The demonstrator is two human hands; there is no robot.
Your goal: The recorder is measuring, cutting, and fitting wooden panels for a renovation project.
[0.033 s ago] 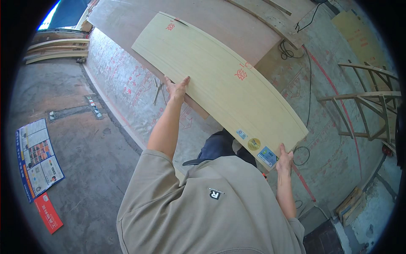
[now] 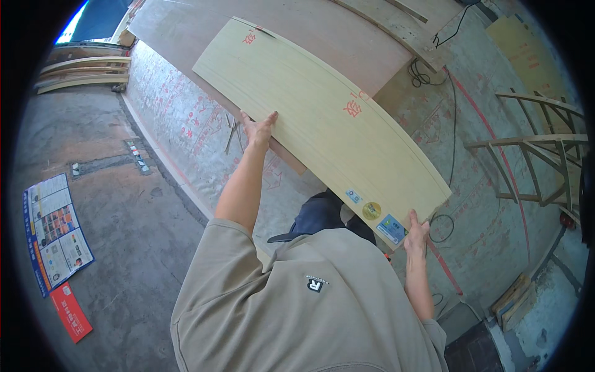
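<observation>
A long pale-yellow wooden board (image 2: 310, 118) with red printed marks and several stickers near its lower right end lies slantwise before me. My left hand (image 2: 258, 129) grips its near edge around the middle, thumb on top and the other fingers hidden underneath. At the near right corner, beside the blue sticker (image 2: 392, 229), my right hand (image 2: 417, 233) holds the board with its thumb on the upper face. The far left end of the board overlaps a large brownish sheet (image 2: 180, 25).
Curved wooden frames (image 2: 545, 149) stand at the right. A black cable (image 2: 453, 130) runs over the printed floor covering (image 2: 173, 93). Scissors-like metal tool (image 2: 231, 133) lies left of the board. Curved strips (image 2: 87, 71) rest far left, a poster (image 2: 59, 232) nearer.
</observation>
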